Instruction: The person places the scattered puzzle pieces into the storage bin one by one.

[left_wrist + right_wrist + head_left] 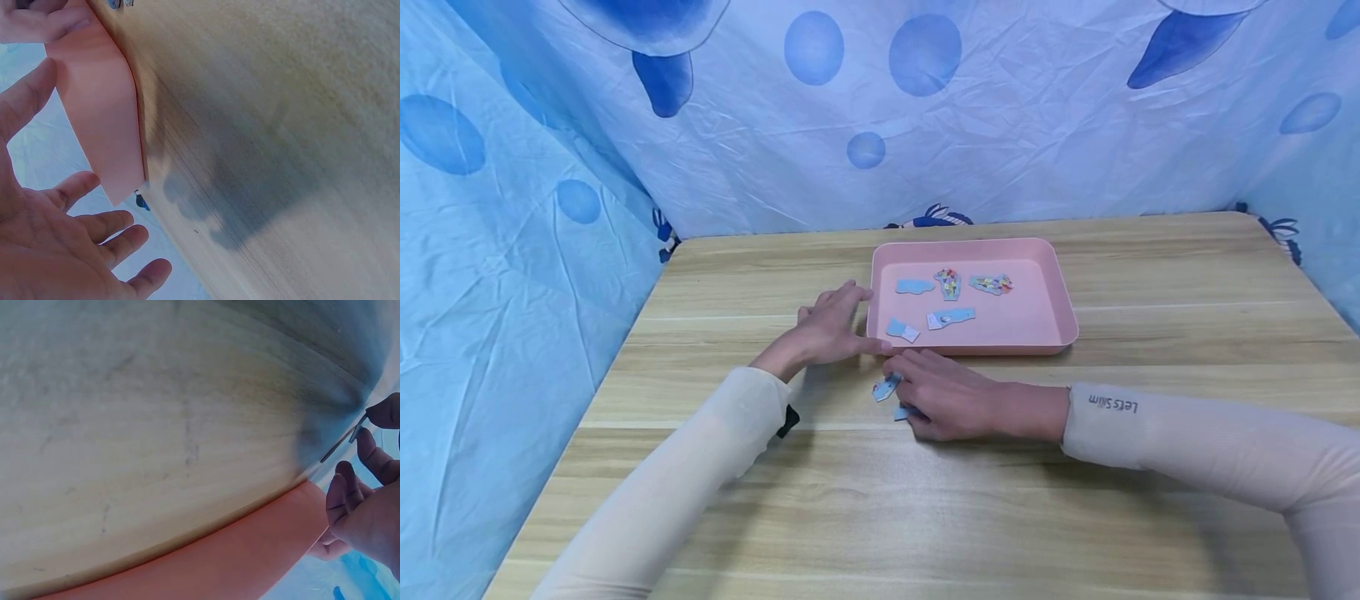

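My left hand [831, 329] is at the front-left corner of a pink tray [1063, 312], its fingers spread and its thumb along the front rim. Fairly straight fingers also show in the left wrist view. Just in front of the tray, my right hand [951, 396] pinches a thin flat piece [358, 427] between thumb and forefinger. A light blue edge of a piece [902, 412] shows by the thumb in the head view; the hand hides the rest. Beside the fingertips is another blue puzzle-like piece [886, 387] with a small print on it.
Inside the tray lie several flat pieces: a plain blue one [914, 287], two with colourful prints [948, 284] [992, 284], and two blue-and-white ones [951, 318] [902, 330]. A wood-grain table [850, 500] carries everything. Blue patterned sheeting [865, 192] hangs behind and at both sides.
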`<state>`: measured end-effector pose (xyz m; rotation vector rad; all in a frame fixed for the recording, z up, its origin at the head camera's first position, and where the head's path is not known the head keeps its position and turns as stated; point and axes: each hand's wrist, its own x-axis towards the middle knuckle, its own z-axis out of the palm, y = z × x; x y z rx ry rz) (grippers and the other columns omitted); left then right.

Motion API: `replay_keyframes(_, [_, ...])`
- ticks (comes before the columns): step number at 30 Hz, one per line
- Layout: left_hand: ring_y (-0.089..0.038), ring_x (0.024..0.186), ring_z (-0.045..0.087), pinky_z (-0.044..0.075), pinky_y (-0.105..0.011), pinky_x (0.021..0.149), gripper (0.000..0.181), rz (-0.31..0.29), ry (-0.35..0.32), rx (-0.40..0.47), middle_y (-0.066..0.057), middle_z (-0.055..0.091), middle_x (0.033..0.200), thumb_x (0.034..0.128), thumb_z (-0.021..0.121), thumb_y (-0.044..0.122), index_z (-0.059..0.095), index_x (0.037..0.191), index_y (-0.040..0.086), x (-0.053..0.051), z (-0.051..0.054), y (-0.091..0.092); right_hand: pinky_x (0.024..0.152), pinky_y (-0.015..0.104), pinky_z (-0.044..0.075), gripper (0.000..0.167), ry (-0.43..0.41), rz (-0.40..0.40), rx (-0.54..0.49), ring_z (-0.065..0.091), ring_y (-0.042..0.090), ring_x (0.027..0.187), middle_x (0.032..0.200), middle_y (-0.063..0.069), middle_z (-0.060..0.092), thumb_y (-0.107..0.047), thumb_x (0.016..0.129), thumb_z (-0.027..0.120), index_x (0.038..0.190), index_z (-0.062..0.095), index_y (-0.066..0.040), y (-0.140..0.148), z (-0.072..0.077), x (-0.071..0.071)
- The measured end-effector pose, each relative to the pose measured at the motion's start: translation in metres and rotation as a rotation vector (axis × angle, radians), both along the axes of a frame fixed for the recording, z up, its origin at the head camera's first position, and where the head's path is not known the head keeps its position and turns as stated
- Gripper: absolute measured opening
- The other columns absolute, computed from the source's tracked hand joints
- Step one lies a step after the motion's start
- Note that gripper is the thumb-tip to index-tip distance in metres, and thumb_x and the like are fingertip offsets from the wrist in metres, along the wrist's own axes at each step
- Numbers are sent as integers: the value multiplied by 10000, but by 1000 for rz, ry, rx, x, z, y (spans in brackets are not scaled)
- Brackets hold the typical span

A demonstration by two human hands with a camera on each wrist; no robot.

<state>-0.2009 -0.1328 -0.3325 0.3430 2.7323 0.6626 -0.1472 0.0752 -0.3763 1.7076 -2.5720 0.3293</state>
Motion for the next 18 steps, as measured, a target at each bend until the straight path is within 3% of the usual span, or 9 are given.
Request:
replay_keyframes(10, [-298,1408,196,145,-575,1064,879,0,-1,-10,-63,225,1572,752,773,516,363,1451,174,1,0,0,1097,412,312,107,-46,12,-3,397,238,1299,1352,105,482,-177,859,620,878,679,-90,3,6,0])
replay_keyframes(18, [-307,1430,157,126,-585,1075,845,0,-13,-13,-73,169,1595,787,743,508,352,1460,180,1,0,-1,1005,423,402,56,-36,27,-76,445,248,1263,1321,113,504,-151,828,649,787,627,-119,8,11,-2])
